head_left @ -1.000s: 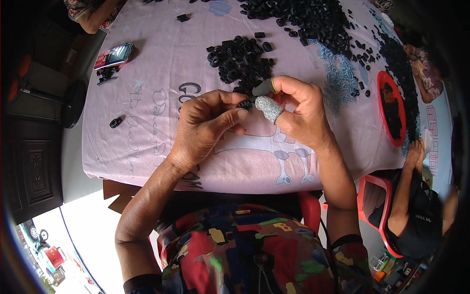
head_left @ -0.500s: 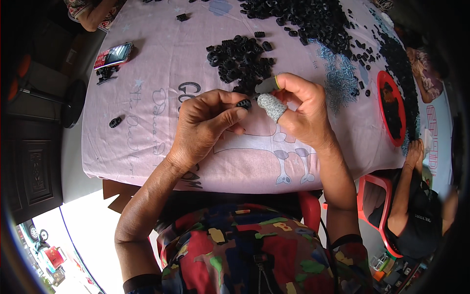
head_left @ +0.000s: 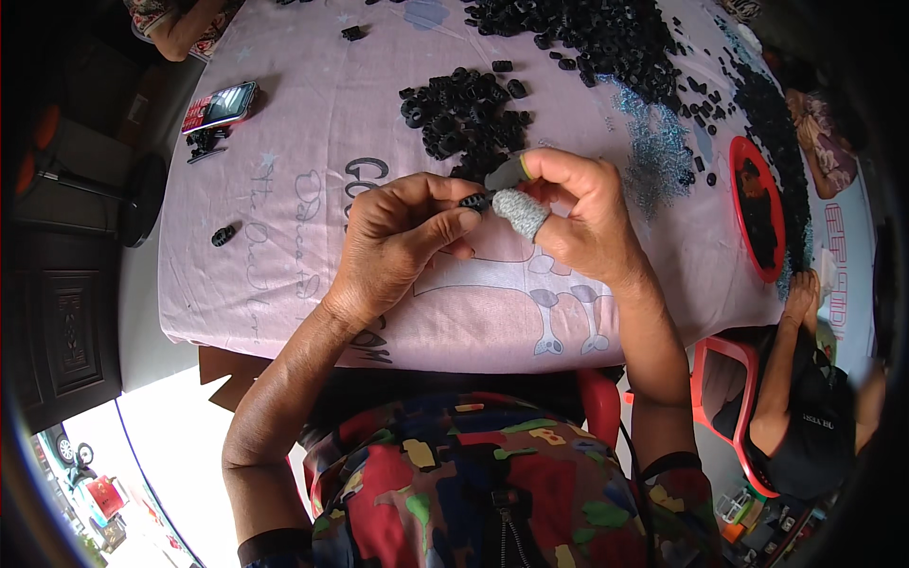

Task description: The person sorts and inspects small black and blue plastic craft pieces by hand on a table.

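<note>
Between the thumb and fingers of my left hand (head_left: 393, 232) is a small black ribbed plastic piece (head_left: 472, 202). My right hand (head_left: 587, 213) wears a grey knitted cover on its thumb and a dark grey cover on its forefinger. Those two covered tips close together at the right end of the piece; what lies between them is too small and hidden to name. Just beyond both hands is a heap of similar black pieces (head_left: 459, 114) on the pink printed cloth (head_left: 284, 293). A single ribbed piece (head_left: 223, 236) lies apart on the left.
A larger black heap (head_left: 587, 38) spreads across the far side. Tiny blue-grey parts (head_left: 655, 142) are scattered beside it. At the right stands a red tray (head_left: 780, 227) with black pieces. A phone (head_left: 222, 106) lies at the left. Other people sit around the table.
My right thumb and forefinger have shifted slightly left, closing in against the end of the black piece. My left hand has hardly moved.
</note>
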`<state>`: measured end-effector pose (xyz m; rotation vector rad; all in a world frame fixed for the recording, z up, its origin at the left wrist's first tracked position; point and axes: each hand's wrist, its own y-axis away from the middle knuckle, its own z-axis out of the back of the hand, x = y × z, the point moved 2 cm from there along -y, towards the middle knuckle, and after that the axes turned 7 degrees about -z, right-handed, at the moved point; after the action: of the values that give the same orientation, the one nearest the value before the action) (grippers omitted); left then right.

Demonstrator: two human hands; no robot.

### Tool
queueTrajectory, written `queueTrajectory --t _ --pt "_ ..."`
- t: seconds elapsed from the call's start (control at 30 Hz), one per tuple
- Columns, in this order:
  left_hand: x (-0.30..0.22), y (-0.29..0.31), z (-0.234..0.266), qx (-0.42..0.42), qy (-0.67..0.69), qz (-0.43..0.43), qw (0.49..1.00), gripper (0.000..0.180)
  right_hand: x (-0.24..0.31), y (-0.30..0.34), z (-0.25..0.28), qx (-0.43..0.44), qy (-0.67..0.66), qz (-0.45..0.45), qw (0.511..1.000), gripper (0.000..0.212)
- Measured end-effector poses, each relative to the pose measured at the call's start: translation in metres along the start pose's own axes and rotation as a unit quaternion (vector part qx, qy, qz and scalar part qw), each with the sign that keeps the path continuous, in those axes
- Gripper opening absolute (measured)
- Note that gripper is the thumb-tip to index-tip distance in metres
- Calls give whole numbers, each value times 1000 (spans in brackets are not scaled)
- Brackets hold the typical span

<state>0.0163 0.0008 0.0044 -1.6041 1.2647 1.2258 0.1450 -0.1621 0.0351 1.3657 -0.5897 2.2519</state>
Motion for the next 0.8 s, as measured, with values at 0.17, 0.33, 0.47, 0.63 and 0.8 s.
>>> queueTrajectory --t 0.17,0.33,0.47,0.63,0.8 --pt "5 -1 1 12 26 -25 999 21 3 0 -1 3 19 -2 1000 11" --pt "4 -1 1 2 19 -15 1000 23 1 -1 -2 0 -11 -13 1000 10" --pt "-1 -1 0 7 14 -2 1000 21 2 0 -1 -8 -26 -10 1000 10" --pt "5 -1 2 11 16 -15 1000 22 1 -1 -3 -3 3 -9 1000 9" --pt "0 -1 1 8 -1 1 1000 22 5 -1 -3 -5 -34 -11 999 7"
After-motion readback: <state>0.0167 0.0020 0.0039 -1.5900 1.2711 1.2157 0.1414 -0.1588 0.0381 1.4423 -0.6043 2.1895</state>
